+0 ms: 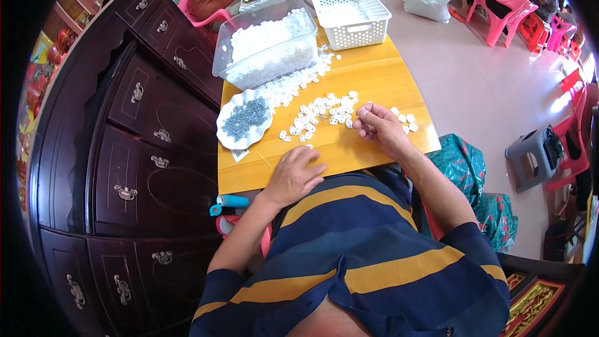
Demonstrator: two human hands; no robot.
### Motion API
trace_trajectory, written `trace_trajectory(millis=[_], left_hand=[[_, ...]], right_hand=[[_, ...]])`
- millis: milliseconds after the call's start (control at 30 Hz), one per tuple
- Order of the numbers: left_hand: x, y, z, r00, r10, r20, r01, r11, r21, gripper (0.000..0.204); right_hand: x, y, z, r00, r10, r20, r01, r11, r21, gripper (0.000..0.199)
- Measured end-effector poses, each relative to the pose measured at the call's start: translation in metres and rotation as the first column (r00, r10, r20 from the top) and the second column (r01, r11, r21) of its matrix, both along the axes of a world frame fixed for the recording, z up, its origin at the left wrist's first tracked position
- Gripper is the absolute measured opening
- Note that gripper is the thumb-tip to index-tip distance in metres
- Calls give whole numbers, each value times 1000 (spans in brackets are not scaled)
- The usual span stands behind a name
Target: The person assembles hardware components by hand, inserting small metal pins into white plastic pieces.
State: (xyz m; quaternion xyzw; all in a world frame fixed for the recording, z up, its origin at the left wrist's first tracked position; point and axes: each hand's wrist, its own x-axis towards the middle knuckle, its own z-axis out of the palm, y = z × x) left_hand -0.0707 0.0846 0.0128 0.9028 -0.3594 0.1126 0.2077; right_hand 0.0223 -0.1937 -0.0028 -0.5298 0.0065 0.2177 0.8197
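White plastic pieces [324, 112] scattered on yellow table [374, 81], right hand [379, 128] grip pinched on one, left hand [294, 175] flat, grip apart, scalloped dish [244, 120] beside

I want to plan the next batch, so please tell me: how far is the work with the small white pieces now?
Done: a small group of white pieces lies apart beside the right hand. In hand: that hand's fingertips pinch at the spread pieces; the left hand rests flat on the table. Left: most loose pieces, the full clear bin and the plate of grey parts.
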Motion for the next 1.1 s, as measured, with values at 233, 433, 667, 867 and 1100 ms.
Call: trace_trajectory(millis=[233,433,667,867,1100], left_hand=[[-24,11,-16,987,70,144,-72,997,8,24],[-24,7,-15,977,105,185,-95,994,-63,18],[-22,10,-19,986,147,79,-136,982,-130,11],[-5,-19,27,954,239,-183,-298,837,-459,3],[18,-40,21,882,59,-468,-434,492,-755,9]], right_hand=[[2,1,3,999,21,35,-20,999,-35,15],[3,5,6,994,42,100,-35,997,-75,17],[-2,11,13,982,32,184,-10,993,-119,12],[-18,24,28,986,67,151,-61,997,-46,10],[-26,32,25,983,151,104,-155,987,31,9]])
